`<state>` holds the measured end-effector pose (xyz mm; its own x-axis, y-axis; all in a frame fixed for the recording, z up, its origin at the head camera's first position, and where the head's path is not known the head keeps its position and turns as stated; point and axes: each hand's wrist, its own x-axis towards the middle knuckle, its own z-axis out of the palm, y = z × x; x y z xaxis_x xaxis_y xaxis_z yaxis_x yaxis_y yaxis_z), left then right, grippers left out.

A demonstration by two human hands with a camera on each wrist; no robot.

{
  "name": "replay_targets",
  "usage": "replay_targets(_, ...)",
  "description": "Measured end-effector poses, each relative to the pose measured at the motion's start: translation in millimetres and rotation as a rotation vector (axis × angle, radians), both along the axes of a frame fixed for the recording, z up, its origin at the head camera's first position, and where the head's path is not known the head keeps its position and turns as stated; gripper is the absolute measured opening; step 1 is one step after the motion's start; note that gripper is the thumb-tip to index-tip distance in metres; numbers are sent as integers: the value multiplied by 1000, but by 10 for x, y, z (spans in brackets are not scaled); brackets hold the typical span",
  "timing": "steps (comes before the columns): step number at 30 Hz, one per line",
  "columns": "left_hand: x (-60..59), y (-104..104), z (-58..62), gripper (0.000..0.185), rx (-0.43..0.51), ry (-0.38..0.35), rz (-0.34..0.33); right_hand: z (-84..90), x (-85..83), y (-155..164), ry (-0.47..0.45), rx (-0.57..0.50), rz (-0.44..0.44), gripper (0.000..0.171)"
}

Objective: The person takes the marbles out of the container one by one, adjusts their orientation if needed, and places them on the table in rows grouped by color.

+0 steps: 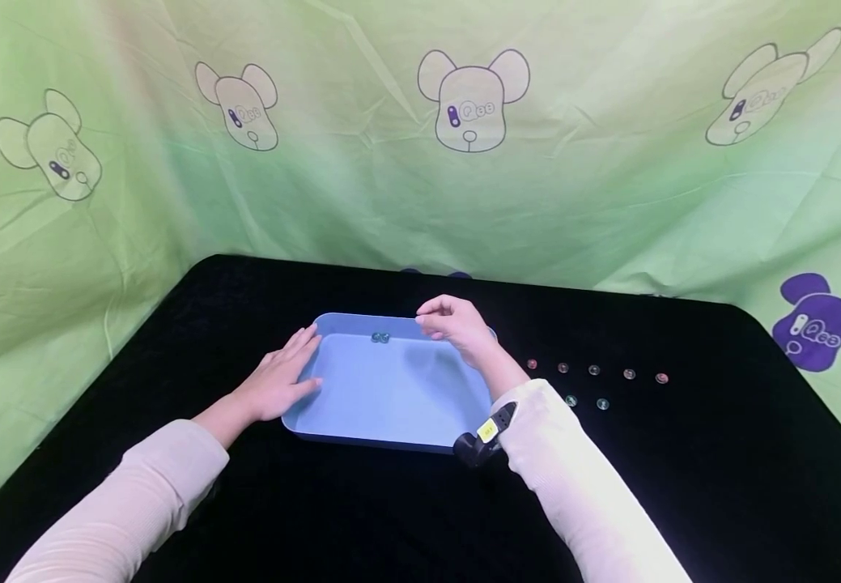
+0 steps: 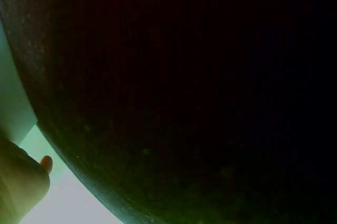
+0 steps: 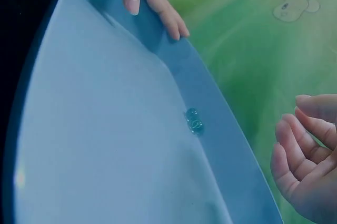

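A blue rectangular tray [image 1: 391,389] lies on the black-covered table. My left hand [image 1: 282,380] rests over its left rim, fingers extended along the far side and thumb inside. In the left wrist view only part of the hand [image 2: 23,182] shows at the lower left. My right hand [image 1: 456,328] is raised over the tray's far right rim, thumb and index fingertips brought together, the other fingers curled. I cannot tell whether something small is between those fingertips. Two green glass beads [image 3: 194,120] sit side by side inside the tray, against its far wall.
Right of the tray, several pinkish and clear glass beads [image 1: 594,370] form a row on the black cloth [image 1: 682,470]. Two greenish beads [image 1: 603,404] lie nearer, beside the right sleeve [image 1: 573,478]. A green printed curtain [image 1: 362,202] hangs behind the table.
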<state>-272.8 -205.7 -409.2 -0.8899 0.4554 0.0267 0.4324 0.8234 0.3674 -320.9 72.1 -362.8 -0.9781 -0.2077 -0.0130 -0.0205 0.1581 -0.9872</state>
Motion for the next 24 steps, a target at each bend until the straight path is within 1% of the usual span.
replay_targets(5,5,7,3,63,-8,1,1,-54,-54,-39,-4,-1,-26,21)
replay_targets(8,10,9,10,63,-9,0,2,-80,-92,-67,1,16,-34,22)
replay_targets(13,10,5,11,64,-6,-10,2,-122,-132,-125,-13,3,-43,19)
replay_targets(18,6,0,7,64,-2,-12,6,-171,-151,-167,-32,-13,-32,20)
replay_targets(24,7,3,15,64,-3,-18,5,-213,-174,-224,-52,12,-1,24)
